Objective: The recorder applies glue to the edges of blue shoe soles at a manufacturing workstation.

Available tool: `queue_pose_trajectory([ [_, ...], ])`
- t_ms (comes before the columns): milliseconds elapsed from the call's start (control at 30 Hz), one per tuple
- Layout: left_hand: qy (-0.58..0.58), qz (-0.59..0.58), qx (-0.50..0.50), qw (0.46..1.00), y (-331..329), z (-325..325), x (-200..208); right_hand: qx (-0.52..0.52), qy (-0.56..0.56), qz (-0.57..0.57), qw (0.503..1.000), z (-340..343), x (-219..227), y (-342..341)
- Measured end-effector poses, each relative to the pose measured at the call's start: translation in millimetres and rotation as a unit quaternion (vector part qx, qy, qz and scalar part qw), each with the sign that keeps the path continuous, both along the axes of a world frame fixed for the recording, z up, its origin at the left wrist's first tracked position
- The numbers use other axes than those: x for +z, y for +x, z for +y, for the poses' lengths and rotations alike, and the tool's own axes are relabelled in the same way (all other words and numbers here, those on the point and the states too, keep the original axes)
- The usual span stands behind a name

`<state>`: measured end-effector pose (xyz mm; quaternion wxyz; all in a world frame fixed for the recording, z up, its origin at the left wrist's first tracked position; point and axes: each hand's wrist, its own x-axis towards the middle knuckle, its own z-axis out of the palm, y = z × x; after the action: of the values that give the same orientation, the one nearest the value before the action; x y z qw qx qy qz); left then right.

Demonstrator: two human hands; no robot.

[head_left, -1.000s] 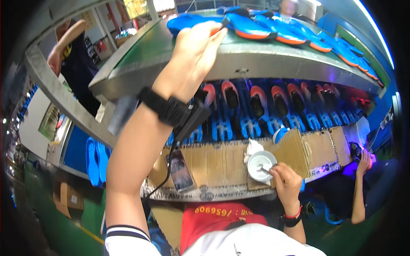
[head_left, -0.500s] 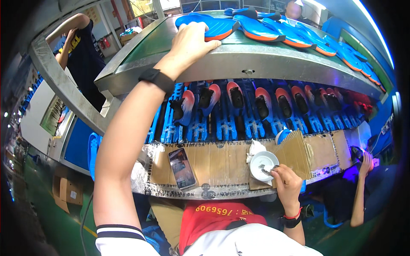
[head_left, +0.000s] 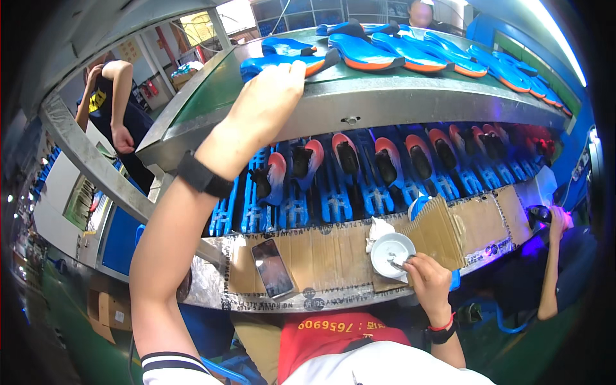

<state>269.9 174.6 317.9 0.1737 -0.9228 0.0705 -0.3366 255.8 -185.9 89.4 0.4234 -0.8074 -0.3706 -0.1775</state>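
In the head view, the person's hands were well apart, one raised at the green belt [head_left: 208, 77] and one low over the cardboard-covered desk [head_left: 340, 256]. The left hand [head_left: 273, 96] was at a blue-and-orange sole [head_left: 264, 63], its fingers lapping over the near edge; the thumb was hidden, so whether they were pinched on it or merely resting there could not be told. That sole lay at the left end of the belt, near the metal rim [head_left: 359, 102], with a second blue sole [head_left: 289, 46] just behind it and a row of similar soles [head_left: 366, 51] stretching off to the right.

The right hand [head_left: 428, 279] had its thumb and fingers closed on a small dark tool [head_left: 408, 260], whose tip reached into a white bowl [head_left: 391, 242] on the desk. A crumpled white cloth [head_left: 380, 230] was just beside the bowl, and a phone [head_left: 274, 269] lay well to the left.

The sole looked light, probably springy foam that would bend if held by one end alone, and its blue face was possibly slick. The side edges near the middle seemed the best place to take hold, thumb and fingers on opposite sides, squeezing gently; nothing about it suggested fragility. The dark end [head_left: 332, 58] seemed better left untouched.
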Motion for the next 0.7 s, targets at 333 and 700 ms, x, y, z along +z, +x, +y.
queue_pose_trajectory([
  [333, -0.149, -0.06, -0.139, 0.977, 47.5, 32.4, 4.3, 0.03, 0.0, 0.017, 0.999, 14.7, 10.7, -5.8],
  [700, -0.477, -0.37, 0.037, 0.796, -210.9, 0.3, -207.6, 0.02, -0.043, 0.074, 0.996, 20.4, -13.7, 0.8],
])
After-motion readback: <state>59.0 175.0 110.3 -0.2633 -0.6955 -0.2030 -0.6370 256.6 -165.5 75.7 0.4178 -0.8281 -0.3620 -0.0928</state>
